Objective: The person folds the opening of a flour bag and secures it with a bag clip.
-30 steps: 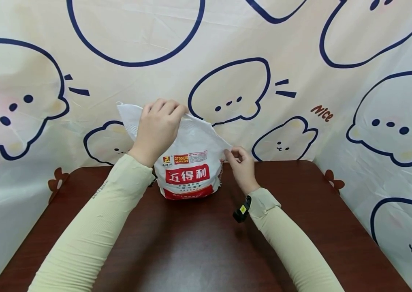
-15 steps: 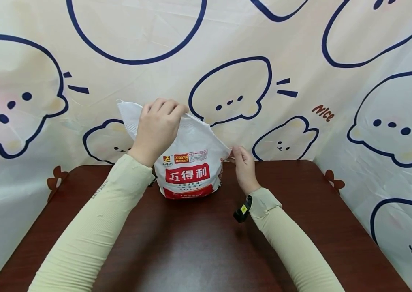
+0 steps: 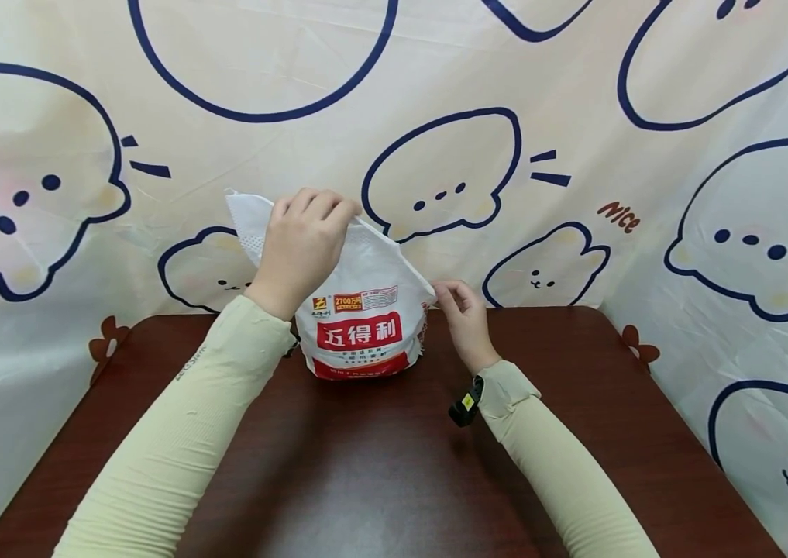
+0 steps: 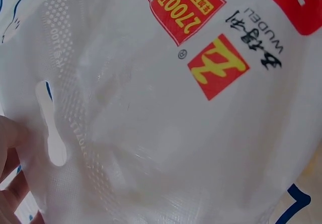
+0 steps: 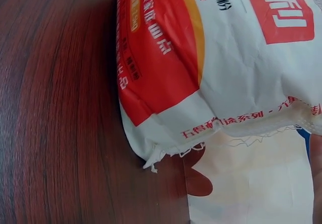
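A white flour bag (image 3: 359,263) with red printed panels stands upright on the brown table (image 3: 366,465). My left hand (image 3: 306,240) grips its top edge from above, and its fingertips are hidden behind the plastic in the head view. In the left wrist view, the fingers (image 4: 11,133) hold the bag's edge beside a cut-out handle slot. At the bag's lower right top corner, my right hand (image 3: 465,314) pinches the edge between thumb and forefinger. The top edge slopes down from left to right. Loose threads (image 5: 193,148) hang along the bag's side seam in the right wrist view.
Cloth curtains (image 3: 435,62) with cartoon drawings enclose the table at the back and both sides. The bag is near the table's back edge. A black wrist camera (image 3: 464,403) is strapped to the right wrist.
The bag's right top corner has come slightly down and left, and my right fingers have shifted their pinch on it. My left hand has stayed in place on the top edge.
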A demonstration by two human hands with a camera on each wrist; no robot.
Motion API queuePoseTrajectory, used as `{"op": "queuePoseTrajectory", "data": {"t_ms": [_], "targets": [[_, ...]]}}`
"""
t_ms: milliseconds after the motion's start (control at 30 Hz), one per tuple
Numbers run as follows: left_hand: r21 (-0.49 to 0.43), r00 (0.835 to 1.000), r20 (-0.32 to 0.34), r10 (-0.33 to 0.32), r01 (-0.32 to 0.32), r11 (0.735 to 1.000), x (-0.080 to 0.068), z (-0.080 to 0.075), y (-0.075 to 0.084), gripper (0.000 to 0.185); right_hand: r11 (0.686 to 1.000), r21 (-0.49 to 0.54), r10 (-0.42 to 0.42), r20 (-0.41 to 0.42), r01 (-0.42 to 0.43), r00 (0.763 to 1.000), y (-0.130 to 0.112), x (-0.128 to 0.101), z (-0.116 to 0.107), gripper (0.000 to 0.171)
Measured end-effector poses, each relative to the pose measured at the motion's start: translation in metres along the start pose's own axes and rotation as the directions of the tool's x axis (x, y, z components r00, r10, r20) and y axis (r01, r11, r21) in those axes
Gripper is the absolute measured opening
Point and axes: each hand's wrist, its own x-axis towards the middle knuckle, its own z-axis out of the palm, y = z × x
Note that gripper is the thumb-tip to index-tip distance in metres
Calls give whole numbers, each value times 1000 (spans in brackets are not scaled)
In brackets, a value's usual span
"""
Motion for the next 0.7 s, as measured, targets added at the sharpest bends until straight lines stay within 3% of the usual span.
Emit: {"op": "queuePoseTrajectory", "data": {"t_ms": [100, 267, 333, 700], "targets": [[-5, 1000, 1, 0, 0, 1000, 0, -1, 1, 20, 1000, -19, 21, 21, -21, 1000, -1, 0, 0, 29], [-6, 1000, 0, 5, -5, 1000, 0, 0, 0, 20, 998, -47, 46, 38, -44, 998, 20, 5, 1, 32], [-5, 1000, -4, 8, -8, 1000, 0, 0, -1, 20, 998, -62, 37, 46, -34, 998, 29, 7, 2, 33], [-21, 1000, -11, 7, -7, 1000, -1, -5, -4, 21, 980, -190, -57, 50, 65, 997, 34, 8, 11, 42]]}}
